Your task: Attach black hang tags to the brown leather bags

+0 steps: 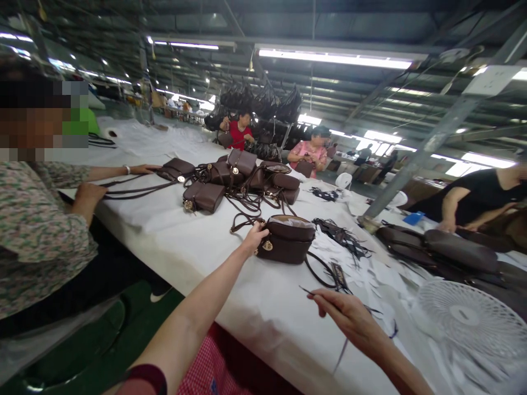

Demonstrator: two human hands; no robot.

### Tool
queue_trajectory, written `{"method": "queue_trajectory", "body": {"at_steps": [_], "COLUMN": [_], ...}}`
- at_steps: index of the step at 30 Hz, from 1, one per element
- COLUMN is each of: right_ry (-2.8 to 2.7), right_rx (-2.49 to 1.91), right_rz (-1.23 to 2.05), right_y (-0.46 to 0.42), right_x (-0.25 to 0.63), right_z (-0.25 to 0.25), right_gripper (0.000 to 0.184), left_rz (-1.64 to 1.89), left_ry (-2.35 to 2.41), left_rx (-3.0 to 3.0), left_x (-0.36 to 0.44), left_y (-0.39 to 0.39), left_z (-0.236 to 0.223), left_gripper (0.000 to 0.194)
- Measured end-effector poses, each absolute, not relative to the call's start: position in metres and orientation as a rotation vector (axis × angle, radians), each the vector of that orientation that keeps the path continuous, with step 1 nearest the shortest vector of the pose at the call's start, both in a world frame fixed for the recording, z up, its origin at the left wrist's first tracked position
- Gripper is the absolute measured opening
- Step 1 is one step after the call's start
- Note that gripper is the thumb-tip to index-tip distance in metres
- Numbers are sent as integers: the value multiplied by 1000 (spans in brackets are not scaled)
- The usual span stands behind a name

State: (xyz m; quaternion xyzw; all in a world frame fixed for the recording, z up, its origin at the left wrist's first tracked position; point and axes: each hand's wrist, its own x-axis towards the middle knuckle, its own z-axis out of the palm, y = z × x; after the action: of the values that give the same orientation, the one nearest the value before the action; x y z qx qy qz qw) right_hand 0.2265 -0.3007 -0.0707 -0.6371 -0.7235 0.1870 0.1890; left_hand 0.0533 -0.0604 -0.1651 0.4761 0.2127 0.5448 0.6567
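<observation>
A small dark brown handbag (286, 248) stands upright on the white-covered table (193, 260). Its top is unzipped and pale stuffing shows inside; a round gold charm hangs on its front. My left hand (256, 238) grips the bag's left end. To the right of and below the bag, my right hand (340, 310) is closed in a pinch on a thin dark strip, apart from the bag; its exact kind is too small to tell. A black tag (338, 277) lies on the table beside the bag's strap.
More brown handbags (205, 196) with tangled straps are piled farther back. A co-worker (45, 219) at left handles one bag's strap. Black strips (341, 236) lie right of my bag. A white fan (469, 318) stands at right, near a metal post (424, 145).
</observation>
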Motion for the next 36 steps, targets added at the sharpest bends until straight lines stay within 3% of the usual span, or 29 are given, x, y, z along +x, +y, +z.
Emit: {"method": "queue_trajectory", "body": {"at_steps": [5, 11, 23, 28, 36], "right_ry": [-2204, -2420, -2569, -2569, -2601], "right_rx": [-1710, -1904, -2053, -2054, -2114], "right_rz": [-14, -465, -639, -624, -531], "right_y": [-229, -155, -117, -111, -102], "right_x": [207, 157, 143, 138, 125], "right_z": [-31, -18, -29, -30, -39], "right_gripper": [34, 37, 36, 35, 31], "left_rz": [1256, 1260, 1277, 1263, 1294], "left_ry": [536, 479, 577, 602, 860], "left_rx": [931, 815, 697, 777, 1438], "left_x": [49, 46, 54, 51, 43], "left_y": [-60, -63, -55, -55, -55], "left_z": [-161, -159, -166, -165, -163], "left_gripper": [36, 23, 29, 10, 19]}}
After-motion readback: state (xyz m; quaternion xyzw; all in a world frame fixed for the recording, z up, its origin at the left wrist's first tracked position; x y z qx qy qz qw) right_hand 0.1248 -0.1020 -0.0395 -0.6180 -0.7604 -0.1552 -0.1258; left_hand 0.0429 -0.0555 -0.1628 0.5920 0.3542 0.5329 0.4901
